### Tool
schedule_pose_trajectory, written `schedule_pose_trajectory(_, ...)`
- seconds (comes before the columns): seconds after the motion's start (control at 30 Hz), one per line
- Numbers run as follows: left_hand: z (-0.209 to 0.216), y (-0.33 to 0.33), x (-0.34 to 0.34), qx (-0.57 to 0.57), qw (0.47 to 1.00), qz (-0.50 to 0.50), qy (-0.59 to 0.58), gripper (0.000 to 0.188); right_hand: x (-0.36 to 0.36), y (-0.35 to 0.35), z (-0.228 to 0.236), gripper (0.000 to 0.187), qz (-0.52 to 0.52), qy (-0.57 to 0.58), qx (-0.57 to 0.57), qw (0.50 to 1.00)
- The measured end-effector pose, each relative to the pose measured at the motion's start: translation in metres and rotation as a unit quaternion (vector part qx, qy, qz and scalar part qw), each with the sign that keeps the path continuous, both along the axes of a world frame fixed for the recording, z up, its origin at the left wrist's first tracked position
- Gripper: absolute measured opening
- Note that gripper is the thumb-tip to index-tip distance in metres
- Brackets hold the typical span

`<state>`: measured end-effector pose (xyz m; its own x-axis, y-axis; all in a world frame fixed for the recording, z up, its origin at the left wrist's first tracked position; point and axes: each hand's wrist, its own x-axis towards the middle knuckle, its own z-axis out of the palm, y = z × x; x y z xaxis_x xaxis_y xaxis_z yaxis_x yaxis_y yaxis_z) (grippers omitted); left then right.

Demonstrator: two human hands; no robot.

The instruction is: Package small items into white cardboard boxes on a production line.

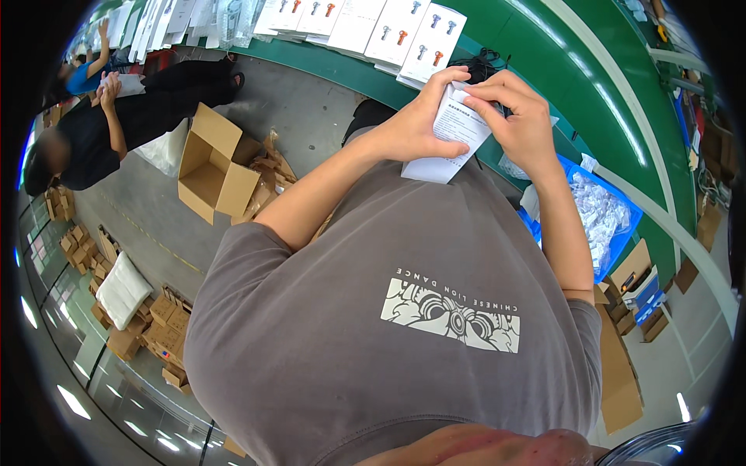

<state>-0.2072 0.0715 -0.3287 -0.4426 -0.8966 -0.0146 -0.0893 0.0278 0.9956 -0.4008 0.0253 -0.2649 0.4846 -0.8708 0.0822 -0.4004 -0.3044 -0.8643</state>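
Note:
In front of my chest I hold a small white carton [437, 166] with rows of dark print on its face, tilted. My left hand [426, 124] wraps round its left side, thumb across the printed face and fingers at the upper edge. At the carton's upper right end, the fingers and thumb of my right hand [519, 116] close on its edge or flap. What lies inside the carton is hidden. Just beyond my hands a bundle of black cable [483, 62] rests on the green bench [536, 46].
White boxes [427, 43] with coloured pictures line the bench at the far left. A blue bin [639, 213] of clear plastic bags sits to my right. An open cardboard box [203, 175] stands on the floor at left, near a person in dark clothes [89, 140]. Cardboard boxes [159, 334] are piled behind.

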Motion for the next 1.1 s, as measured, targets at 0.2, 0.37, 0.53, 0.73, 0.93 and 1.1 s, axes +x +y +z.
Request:
schedule_pose_trajectory(0.2,-0.005,0.001,-0.006,0.028,0.998,0.054,0.029,0.099,0.01,0.015,-0.011,0.014,-0.049,-0.008,0.015,0.999)
schedule_pose_trajectory(0.37,0.001,0.008,-0.002,0.078,0.99,0.097,0.06,0.095,0.02,0.025,-0.009,0.021,-0.068,-0.018,0.0,0.998)
schedule_pose_trajectory(0.53,0.011,-0.005,0.016,0.099,0.982,0.117,0.107,0.093,0.019,0.004,-0.006,0.024,-0.027,-0.053,0.036,0.998)
schedule_pose_trajectory(0.73,0.024,-0.019,0.052,0.043,0.994,0.099,0.033,0.092,0.06,-0.012,0.0,0.022,-0.011,-0.049,0.012,0.999)
schedule_pose_trajectory(0.93,0.027,-0.025,0.09,0.024,0.989,0.135,0.047,0.091,0.097,-0.01,0.014,0.02,-0.004,0.011,-0.094,0.995)
schedule_pose_trajectory(1.1,0.029,-0.035,0.127,0.058,0.99,0.121,0.042,0.092,0.133,-0.001,-0.017,0.023,-0.115,-0.124,0.019,0.985)
